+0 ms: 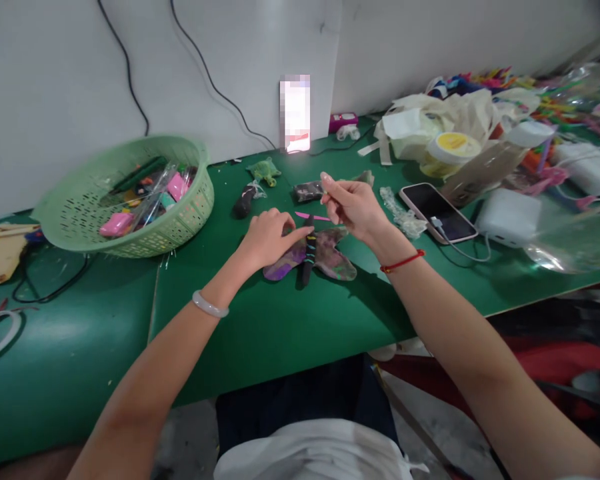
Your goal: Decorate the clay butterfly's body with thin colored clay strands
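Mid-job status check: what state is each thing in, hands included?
Butterfly figure: lying flat, wings spread
Left hand: open, thumb at the figure's body
Right hand: raised, fingers curled; unclear whether it holds anything
Pink strip: lying flat, partly hidden
Lit phone: upright, screen on
Lying phone: face up, screen dark
Green basket: partly filled

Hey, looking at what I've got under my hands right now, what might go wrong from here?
Two risks. Your left hand is right at the butterfly figure, its thumb by the dark body, so a slip could smudge or dent it if the material is soft. Your right forearm is near the white cable on the flat-lying phone, so a sideways sweep might snag it.
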Motion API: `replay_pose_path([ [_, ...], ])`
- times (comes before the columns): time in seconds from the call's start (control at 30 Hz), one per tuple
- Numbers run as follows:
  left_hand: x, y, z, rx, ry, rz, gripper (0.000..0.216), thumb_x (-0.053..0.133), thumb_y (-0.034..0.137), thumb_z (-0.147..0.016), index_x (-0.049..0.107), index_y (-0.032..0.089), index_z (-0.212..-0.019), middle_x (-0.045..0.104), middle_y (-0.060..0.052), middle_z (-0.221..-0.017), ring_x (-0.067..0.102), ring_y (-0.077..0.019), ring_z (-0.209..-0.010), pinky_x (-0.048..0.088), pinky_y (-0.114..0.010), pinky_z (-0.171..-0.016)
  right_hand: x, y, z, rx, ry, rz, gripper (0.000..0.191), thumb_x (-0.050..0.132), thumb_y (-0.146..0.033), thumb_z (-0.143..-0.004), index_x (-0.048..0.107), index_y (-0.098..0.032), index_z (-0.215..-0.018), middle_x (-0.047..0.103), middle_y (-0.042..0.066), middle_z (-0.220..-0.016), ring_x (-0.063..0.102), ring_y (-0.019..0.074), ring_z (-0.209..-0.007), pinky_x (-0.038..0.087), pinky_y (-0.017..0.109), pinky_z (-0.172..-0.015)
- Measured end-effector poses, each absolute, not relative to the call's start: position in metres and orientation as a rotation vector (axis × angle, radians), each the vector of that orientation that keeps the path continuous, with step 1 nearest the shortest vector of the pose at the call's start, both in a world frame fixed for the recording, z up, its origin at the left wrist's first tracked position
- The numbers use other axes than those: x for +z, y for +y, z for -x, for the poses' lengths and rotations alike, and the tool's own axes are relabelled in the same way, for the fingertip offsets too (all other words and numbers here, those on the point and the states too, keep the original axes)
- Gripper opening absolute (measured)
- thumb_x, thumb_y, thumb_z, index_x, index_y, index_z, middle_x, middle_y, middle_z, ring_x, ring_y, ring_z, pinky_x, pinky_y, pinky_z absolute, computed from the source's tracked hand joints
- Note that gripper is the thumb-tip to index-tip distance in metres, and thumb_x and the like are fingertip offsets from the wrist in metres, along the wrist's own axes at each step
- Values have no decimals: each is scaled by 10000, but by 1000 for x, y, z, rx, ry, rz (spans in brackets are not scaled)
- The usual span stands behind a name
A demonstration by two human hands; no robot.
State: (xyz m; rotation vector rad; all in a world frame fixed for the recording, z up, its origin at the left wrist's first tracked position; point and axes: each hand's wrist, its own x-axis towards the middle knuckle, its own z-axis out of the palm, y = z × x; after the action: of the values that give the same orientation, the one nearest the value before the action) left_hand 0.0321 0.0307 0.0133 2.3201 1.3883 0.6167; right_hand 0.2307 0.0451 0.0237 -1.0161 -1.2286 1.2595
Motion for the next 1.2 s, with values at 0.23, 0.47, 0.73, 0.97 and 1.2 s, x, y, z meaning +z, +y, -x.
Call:
replay_pose_path([
  [0.23,33,33,-51,1076,1113,-2125,197,796,318,-856,641,202,-822,693,-30,-848,620,-168,-758,487,-299,-724,22,39,-220,1152,-1436,996,619,765,-756,-704,539,-211,-516,491,-43,-407,419,55,-340,245,239,-336],
  [0.47,36,30,-45,1095,1046,-2068,227,741,292,-886,677,199,-689,673,1,-650,593,-148,-604,440,-288,-617,28,36,-222,1411,-1474,917,578,835,-691,-666,550,-206,-531,564,-32,-439,482,72,-335,317,216,-318],
  [0.73,42,28,-25,966,1033,-2317,313,689,416,-926,677,210,-691,693,-29,-693,604,-168,-644,458,-308,-649,27,39,-228,1606,-1529,843,478,917,-550,-639,636,-167,-591,624,-14,-481,559,82,-381,406,185,-353],
  [0.97,16,45,1,938,1255,-1939,308,603,404,-955,602,199,-725,653,0,-615,657,-156,-604,507,-264,-612,24,46,-238,1407,-1299,950,473,939,-569,-582,716,-159,-657,674,1,-555,561,58,-422,446,161,-399],
  [1.2,5,50,6,897,1358,-1999,245,646,337,-919,665,189,-724,702,-20,-675,655,-155,-650,495,-278,-662,26,43,-234,1369,-1240,1021,482,887,-592,-661,695,-155,-595,622,-5,-478,458,36,-344,351,161,-320],
])
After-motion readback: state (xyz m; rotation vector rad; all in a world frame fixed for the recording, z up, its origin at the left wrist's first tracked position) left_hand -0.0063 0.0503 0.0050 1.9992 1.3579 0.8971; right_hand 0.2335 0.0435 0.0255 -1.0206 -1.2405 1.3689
